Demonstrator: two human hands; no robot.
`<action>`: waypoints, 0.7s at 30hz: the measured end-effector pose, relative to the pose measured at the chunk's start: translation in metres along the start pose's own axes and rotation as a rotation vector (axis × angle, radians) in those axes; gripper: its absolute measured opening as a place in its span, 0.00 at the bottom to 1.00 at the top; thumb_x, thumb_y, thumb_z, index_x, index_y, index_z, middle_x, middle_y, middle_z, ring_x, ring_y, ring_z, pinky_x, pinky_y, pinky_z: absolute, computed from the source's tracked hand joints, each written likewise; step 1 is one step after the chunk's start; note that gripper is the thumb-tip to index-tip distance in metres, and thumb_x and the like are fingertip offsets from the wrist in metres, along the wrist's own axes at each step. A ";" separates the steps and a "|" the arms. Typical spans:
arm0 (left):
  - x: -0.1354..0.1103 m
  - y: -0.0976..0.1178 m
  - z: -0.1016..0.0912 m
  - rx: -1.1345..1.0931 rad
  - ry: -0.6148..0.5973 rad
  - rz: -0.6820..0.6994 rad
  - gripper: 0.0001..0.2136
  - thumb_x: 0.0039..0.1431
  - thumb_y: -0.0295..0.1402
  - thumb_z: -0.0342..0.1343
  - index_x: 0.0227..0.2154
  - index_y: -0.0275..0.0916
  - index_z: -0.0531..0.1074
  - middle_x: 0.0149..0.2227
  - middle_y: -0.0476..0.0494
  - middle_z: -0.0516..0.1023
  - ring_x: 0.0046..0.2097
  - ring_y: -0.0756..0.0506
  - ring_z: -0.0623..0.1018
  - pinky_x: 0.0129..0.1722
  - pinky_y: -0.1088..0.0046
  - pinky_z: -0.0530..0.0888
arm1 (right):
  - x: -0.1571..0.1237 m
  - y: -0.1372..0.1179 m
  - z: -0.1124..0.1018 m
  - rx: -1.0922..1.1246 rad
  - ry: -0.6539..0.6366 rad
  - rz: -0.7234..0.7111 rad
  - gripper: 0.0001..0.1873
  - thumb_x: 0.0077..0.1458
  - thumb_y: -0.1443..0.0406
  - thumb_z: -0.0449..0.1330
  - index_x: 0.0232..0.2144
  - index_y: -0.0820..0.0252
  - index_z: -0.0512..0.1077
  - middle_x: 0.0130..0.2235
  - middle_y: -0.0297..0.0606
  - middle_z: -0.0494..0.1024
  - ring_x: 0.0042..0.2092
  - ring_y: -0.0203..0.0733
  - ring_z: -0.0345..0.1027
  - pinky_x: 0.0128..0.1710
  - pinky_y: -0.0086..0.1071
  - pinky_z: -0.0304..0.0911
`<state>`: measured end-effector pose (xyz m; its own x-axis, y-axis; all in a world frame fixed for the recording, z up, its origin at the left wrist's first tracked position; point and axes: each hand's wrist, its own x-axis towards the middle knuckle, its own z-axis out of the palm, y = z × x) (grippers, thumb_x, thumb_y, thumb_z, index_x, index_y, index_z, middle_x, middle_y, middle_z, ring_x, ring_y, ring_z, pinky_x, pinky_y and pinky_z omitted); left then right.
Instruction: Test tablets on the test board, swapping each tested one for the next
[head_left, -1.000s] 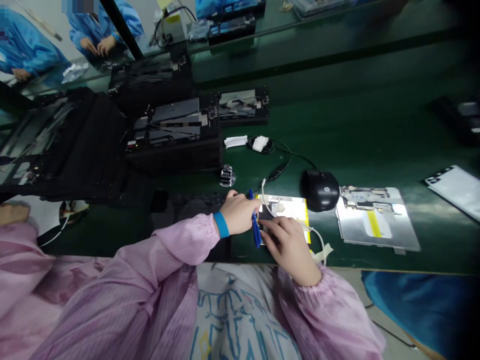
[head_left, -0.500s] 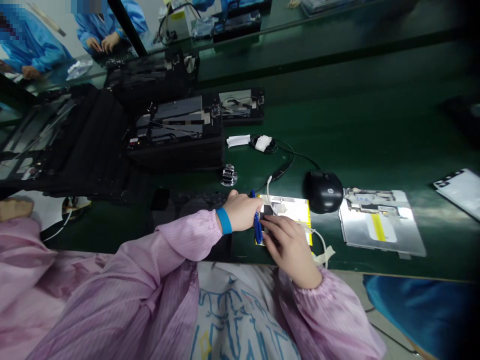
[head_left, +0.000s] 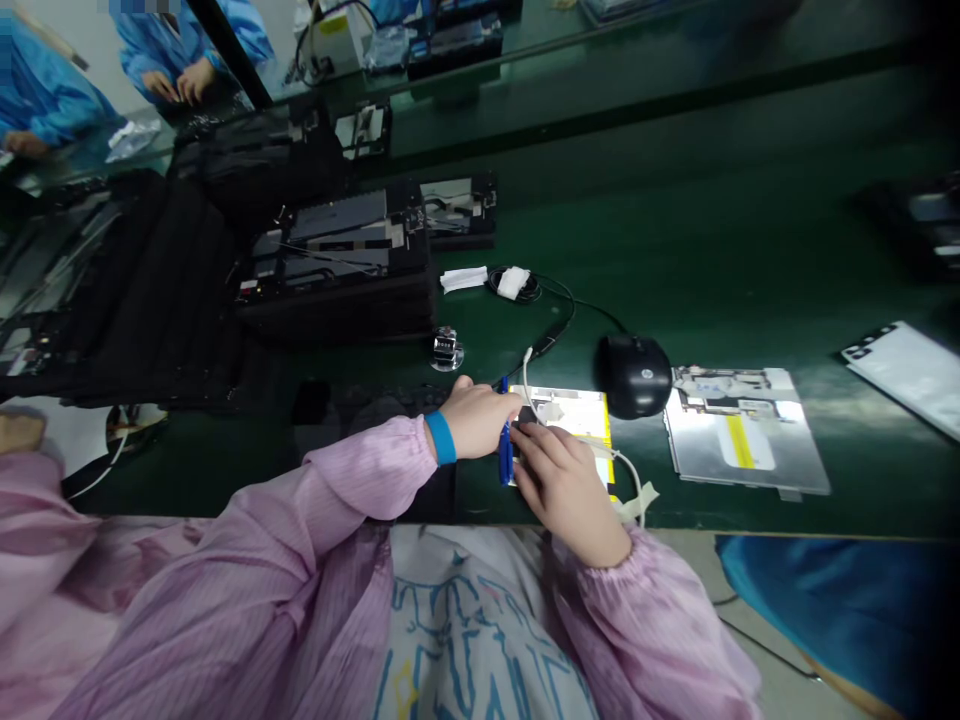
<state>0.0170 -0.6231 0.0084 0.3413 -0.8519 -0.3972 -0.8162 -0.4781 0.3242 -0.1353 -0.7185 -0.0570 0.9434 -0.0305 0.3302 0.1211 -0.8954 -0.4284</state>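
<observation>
My left hand (head_left: 474, 418), with a blue band at its wrist, is closed on a slim blue tool (head_left: 506, 458) whose exact kind I cannot make out. The tool stands along the left edge of a bright silver panel (head_left: 589, 405) with yellow edges, probably a tablet-type part. Over this panel lies my right hand (head_left: 561, 485), fingers stretched toward the tool and thumb apart from them. Its fingertips are at the panel's left side, near a small dark piece largely covered by them. A white cable (head_left: 526, 380) runs across the panel and under the right hand.
A black HP mouse (head_left: 636, 378) sits right of the panel, beside a metal device plate (head_left: 750, 450). A coiled black cable (head_left: 529, 292) and a small chrome stand (head_left: 445, 348) lie behind. Stacked black device housings (head_left: 337, 300) fill the left. Co-workers' hands (head_left: 180, 82) show at the far left.
The whole view has shifted slightly, so the table things sit a little further left. Both hands keep nearly the same place on the tool and panel.
</observation>
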 end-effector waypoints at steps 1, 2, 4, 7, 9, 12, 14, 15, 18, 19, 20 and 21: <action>0.000 0.000 0.000 0.001 -0.002 0.000 0.04 0.55 0.30 0.49 0.32 0.38 0.68 0.30 0.45 0.76 0.38 0.42 0.75 0.38 0.64 0.58 | 0.000 -0.001 0.000 -0.025 -0.009 -0.003 0.20 0.67 0.62 0.44 0.54 0.67 0.66 0.52 0.48 0.68 0.51 0.55 0.58 0.47 0.46 0.58; 0.000 0.000 0.000 0.001 -0.004 -0.001 0.04 0.55 0.30 0.49 0.32 0.39 0.68 0.30 0.45 0.76 0.38 0.42 0.75 0.38 0.64 0.58 | 0.001 -0.002 -0.001 -0.048 -0.018 -0.005 0.20 0.67 0.63 0.44 0.54 0.68 0.66 0.52 0.48 0.68 0.51 0.55 0.58 0.46 0.47 0.58; 0.001 0.001 0.000 0.002 -0.006 -0.005 0.04 0.55 0.29 0.49 0.32 0.39 0.68 0.30 0.45 0.76 0.38 0.42 0.75 0.39 0.64 0.59 | 0.002 -0.004 -0.001 -0.084 -0.037 -0.004 0.20 0.67 0.63 0.43 0.54 0.68 0.66 0.52 0.48 0.68 0.51 0.56 0.57 0.45 0.47 0.58; 0.000 0.003 0.000 0.006 -0.011 -0.006 0.04 0.55 0.29 0.49 0.33 0.38 0.67 0.31 0.45 0.76 0.39 0.42 0.75 0.40 0.63 0.60 | 0.005 -0.005 -0.002 -0.083 -0.054 0.006 0.20 0.67 0.64 0.42 0.53 0.68 0.67 0.52 0.48 0.68 0.50 0.57 0.57 0.45 0.47 0.58; -0.002 0.005 0.000 0.016 -0.008 -0.021 0.04 0.55 0.29 0.49 0.34 0.38 0.67 0.32 0.44 0.76 0.39 0.42 0.75 0.41 0.63 0.61 | 0.006 -0.003 -0.004 -0.010 -0.037 0.024 0.20 0.68 0.63 0.42 0.52 0.67 0.67 0.51 0.47 0.68 0.50 0.56 0.58 0.46 0.47 0.58; -0.011 0.009 -0.004 0.050 0.111 -0.051 0.04 0.58 0.30 0.48 0.35 0.36 0.65 0.34 0.41 0.75 0.40 0.41 0.73 0.42 0.63 0.63 | 0.003 0.001 -0.008 0.208 0.029 0.042 0.19 0.69 0.62 0.42 0.51 0.64 0.67 0.51 0.47 0.67 0.50 0.52 0.60 0.49 0.45 0.59; -0.020 0.010 -0.008 0.050 0.228 -0.024 0.03 0.59 0.30 0.47 0.34 0.36 0.64 0.35 0.40 0.74 0.41 0.41 0.72 0.42 0.64 0.64 | -0.001 0.003 -0.010 0.296 0.072 0.038 0.18 0.68 0.59 0.46 0.49 0.63 0.68 0.51 0.48 0.66 0.51 0.51 0.61 0.49 0.45 0.60; -0.025 0.011 -0.009 0.025 0.259 0.009 0.03 0.59 0.29 0.47 0.33 0.37 0.64 0.35 0.40 0.73 0.41 0.42 0.72 0.42 0.65 0.65 | -0.003 0.004 -0.010 0.294 0.086 0.036 0.16 0.67 0.58 0.48 0.47 0.62 0.69 0.50 0.48 0.67 0.51 0.52 0.61 0.48 0.45 0.61; -0.036 0.012 -0.011 -0.122 0.211 0.129 0.04 0.58 0.24 0.45 0.31 0.37 0.62 0.33 0.43 0.73 0.37 0.46 0.72 0.38 0.71 0.66 | -0.007 0.003 -0.008 0.197 0.090 0.049 0.12 0.65 0.60 0.52 0.39 0.61 0.71 0.44 0.46 0.69 0.46 0.52 0.63 0.43 0.45 0.61; -0.038 0.013 -0.010 -0.165 0.180 0.154 0.04 0.57 0.22 0.45 0.31 0.37 0.62 0.33 0.44 0.72 0.36 0.47 0.72 0.36 0.72 0.66 | -0.007 0.003 -0.008 0.178 0.080 0.049 0.11 0.66 0.62 0.52 0.36 0.60 0.71 0.42 0.45 0.70 0.44 0.50 0.64 0.42 0.44 0.61; -0.040 0.013 -0.009 -0.193 0.155 0.168 0.05 0.56 0.22 0.45 0.30 0.37 0.62 0.32 0.44 0.72 0.35 0.47 0.72 0.36 0.73 0.66 | -0.007 0.002 -0.009 0.174 0.069 0.042 0.11 0.66 0.63 0.51 0.35 0.61 0.71 0.40 0.44 0.71 0.42 0.49 0.64 0.40 0.42 0.61; -0.041 0.014 -0.007 -0.207 0.138 0.176 0.05 0.56 0.22 0.45 0.30 0.37 0.62 0.32 0.44 0.73 0.34 0.47 0.72 0.35 0.73 0.66 | -0.006 0.001 -0.010 0.181 0.064 0.026 0.11 0.66 0.64 0.51 0.34 0.61 0.71 0.38 0.43 0.72 0.40 0.48 0.64 0.39 0.41 0.60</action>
<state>-0.0055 -0.5962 0.0351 0.2746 -0.9398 -0.2035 -0.7608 -0.3418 0.5517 -0.1438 -0.7240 -0.0508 0.9261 -0.0856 0.3673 0.1561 -0.7996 -0.5799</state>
